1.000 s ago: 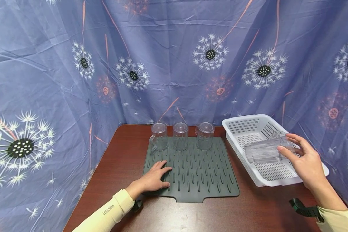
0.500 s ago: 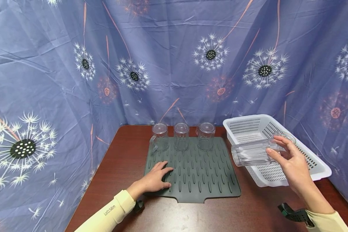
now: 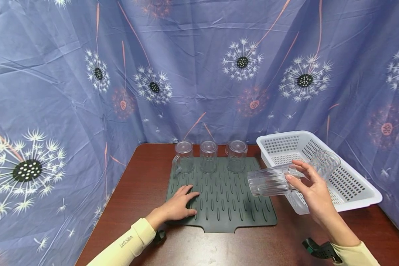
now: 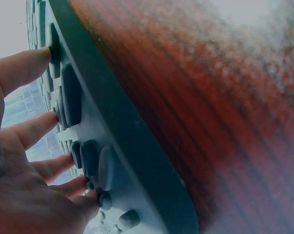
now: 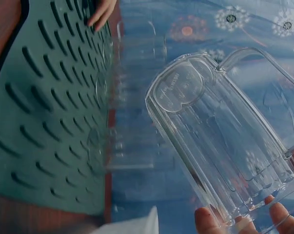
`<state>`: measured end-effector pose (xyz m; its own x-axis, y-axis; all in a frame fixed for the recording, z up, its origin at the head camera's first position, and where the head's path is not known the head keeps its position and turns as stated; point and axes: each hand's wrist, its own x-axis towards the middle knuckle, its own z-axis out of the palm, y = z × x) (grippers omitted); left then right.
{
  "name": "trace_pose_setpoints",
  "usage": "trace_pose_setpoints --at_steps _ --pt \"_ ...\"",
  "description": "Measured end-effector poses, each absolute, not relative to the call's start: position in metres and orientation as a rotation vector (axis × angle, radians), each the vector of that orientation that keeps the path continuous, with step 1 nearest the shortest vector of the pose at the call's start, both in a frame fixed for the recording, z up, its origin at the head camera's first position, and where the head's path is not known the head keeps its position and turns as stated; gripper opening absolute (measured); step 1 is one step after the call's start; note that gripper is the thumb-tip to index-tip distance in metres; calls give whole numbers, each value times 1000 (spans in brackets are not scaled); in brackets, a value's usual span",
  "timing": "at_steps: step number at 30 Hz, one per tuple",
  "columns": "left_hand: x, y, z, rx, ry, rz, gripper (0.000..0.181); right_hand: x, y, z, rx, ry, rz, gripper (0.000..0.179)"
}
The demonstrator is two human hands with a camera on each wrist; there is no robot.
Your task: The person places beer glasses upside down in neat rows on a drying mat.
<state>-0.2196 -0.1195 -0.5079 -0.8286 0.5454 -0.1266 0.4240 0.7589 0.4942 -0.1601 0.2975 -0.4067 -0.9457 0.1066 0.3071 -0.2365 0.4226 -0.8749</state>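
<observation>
My right hand grips a clear glass mug near its rim. The mug lies tilted on its side above the mat's right edge, base toward the left. In the right wrist view, the mug shows its embossed base and its handle. Spread fingers of my left hand rest on the dark green ridged drying mat at its left side; the left wrist view shows these fingertips touching its ridges. Along the mat's back edge stand three upside-down glass mugs, the left one, the middle one and the right one.
A white slotted plastic basket stands right of the mat. Inside it, partly behind my right hand, is a round clear glass shape, apparently another mug. A blue dandelion-print curtain hangs behind the brown wooden table.
My right hand has carried the glass mug leftward, out from over the basket to the mat's right edge. My left hand and the three standing mugs have stayed in place.
</observation>
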Motion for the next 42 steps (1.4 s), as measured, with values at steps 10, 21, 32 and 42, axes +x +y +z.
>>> trace_pose_setpoints --at_steps 10,21,32,42 --pt "-219 -120 -508 752 2689 662 62 -164 276 -417 157 -2297 1747 49" --pt "-219 -120 -507 760 2694 663 62 -175 251 -429 88 -2249 1975 48" --pt "-220 -119 -509 759 2693 672 61 -189 228 -450 1 -2268 2128 58" --pt "-222 -120 -508 757 2701 695 63 -198 210 -462 -63 -2294 2209 57"
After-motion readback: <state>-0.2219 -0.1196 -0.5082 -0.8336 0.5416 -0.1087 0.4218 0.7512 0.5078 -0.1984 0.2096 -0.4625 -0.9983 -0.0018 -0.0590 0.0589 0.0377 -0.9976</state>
